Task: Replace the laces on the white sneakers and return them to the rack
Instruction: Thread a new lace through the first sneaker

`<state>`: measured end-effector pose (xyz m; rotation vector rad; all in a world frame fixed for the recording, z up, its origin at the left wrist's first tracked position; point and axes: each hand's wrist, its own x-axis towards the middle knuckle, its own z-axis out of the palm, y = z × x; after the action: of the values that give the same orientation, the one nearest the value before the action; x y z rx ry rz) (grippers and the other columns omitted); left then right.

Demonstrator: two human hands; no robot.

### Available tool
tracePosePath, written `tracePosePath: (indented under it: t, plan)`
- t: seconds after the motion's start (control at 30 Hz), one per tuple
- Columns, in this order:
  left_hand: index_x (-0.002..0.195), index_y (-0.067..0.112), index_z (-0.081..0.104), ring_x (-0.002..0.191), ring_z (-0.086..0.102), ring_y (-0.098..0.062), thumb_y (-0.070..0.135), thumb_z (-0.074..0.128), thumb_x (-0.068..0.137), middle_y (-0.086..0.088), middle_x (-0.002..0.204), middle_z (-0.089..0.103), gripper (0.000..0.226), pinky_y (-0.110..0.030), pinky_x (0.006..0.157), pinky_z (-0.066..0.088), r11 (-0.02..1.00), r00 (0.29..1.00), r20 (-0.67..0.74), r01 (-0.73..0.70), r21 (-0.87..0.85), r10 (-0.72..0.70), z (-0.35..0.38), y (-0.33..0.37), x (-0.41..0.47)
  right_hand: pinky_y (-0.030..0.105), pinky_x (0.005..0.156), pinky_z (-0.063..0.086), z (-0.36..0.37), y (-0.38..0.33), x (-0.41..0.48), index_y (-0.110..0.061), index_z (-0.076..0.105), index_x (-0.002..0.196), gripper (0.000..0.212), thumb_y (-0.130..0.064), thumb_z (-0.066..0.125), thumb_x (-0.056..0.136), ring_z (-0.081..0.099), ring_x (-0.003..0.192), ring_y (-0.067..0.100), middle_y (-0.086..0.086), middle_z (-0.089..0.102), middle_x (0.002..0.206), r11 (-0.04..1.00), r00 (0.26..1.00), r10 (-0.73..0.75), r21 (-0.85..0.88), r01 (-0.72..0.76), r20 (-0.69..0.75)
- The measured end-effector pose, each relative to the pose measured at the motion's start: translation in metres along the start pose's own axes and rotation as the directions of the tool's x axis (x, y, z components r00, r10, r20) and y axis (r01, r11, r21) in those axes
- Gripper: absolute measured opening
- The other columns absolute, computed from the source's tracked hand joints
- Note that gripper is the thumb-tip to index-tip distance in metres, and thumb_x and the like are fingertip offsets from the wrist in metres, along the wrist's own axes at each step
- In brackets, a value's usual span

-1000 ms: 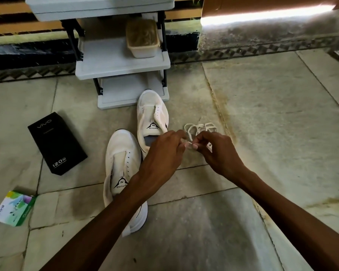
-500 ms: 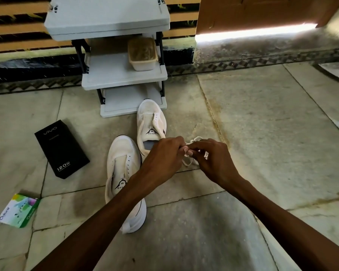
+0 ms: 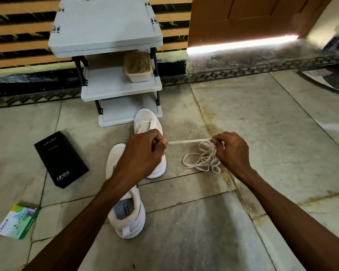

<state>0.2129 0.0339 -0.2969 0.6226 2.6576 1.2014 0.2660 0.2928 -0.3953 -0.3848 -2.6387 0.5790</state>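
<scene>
Two white sneakers stand unlaced on the stone floor. The near sneaker (image 3: 127,218) points away from me, partly under my left forearm. The far sneaker (image 3: 145,119) sits just in front of the grey rack (image 3: 106,36). A white lace (image 3: 202,160) is stretched taut between my hands. My left hand (image 3: 143,153) pinches one end above the far sneaker. My right hand (image 3: 231,151) grips the bundle, whose loops hang down to the floor.
A black box (image 3: 61,159) lies to the left of the shoes, a small green packet (image 3: 18,222) nearer me. A beige tub (image 3: 138,66) sits on the rack's middle shelf. A wooden door (image 3: 243,18) stands at back right.
My hands have pulled apart, drawing a straight length of lace out of the bundle. The view has tilted up, showing more of the rack.
</scene>
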Motion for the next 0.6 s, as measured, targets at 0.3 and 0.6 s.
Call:
tracePosePath:
  t: [0.3, 0.6]
  plan:
    - [0.076, 0.021, 0.063, 0.051, 0.063, -0.003, 0.018, 0.059, 0.096, 0.007, 0.061, 0.066, 0.021, -0.015, 0.059, 0.052, 0.986, 0.989, -0.121, 0.065, -0.151, -0.084, -0.01, -0.006, -0.005, 0.025, 0.068, 0.043, -0.027, -0.034, 0.017, -0.018, 0.072, 0.087, 0.012, -0.024, 0.064, 0.093, 0.059, 0.079, 0.009, -0.009, 0.068, 0.081, 0.961, 0.999, 0.038, 0.274, -0.044, 0.027]
    - [0.077, 0.018, 0.063, 0.086, 0.058, -0.013, 0.022, 0.066, 0.09, 0.004, 0.095, 0.06, 0.014, -0.032, 0.079, 0.05, 0.991, 0.99, -0.072, -0.116, 0.06, 0.12, 0.013, -0.005, -0.01, 0.02, 0.064, 0.047, -0.016, -0.07, 0.006, -0.017, 0.072, 0.08, 0.015, -0.025, 0.067, 0.092, 0.062, 0.063, 0.004, -0.011, 0.069, 0.066, 0.916, 0.943, -0.25, 0.369, 0.157, 0.219]
